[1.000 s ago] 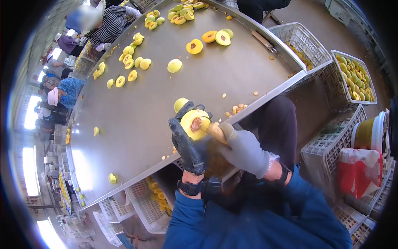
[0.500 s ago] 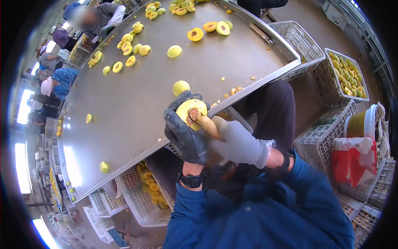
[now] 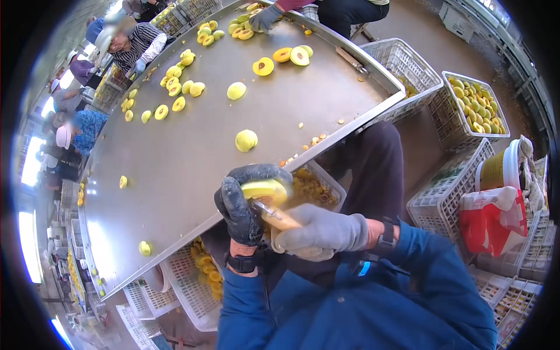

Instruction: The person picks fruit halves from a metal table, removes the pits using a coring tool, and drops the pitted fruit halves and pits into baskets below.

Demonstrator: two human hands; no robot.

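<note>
My left hand, in a dark, dusty glove, is wrapped around a yellow peach half just off the table's front edge. In a grey glove, my right hand grips a pitting knife by its wooden handle. Its short metal blade meets the cut side of the peach half; how deep it sits is hidden by the tilt of the fruit and blur. Beyond my left hand, a peach half lies skin side up on the metal table. Below the hands, a crate holds brownish pieces.
Several peach halves are scattered across the table. Another wooden-handled tool lies near its right edge, with pit bits along the front rim. A co-worker's gloved hand is at the far side. Crates of fruit stand right.
The peach half has turned from facing up to tilted toward the knife, and both hands sit lower, off the table's edge. A co-worker's gloved hand has appeared at the far side.
</note>
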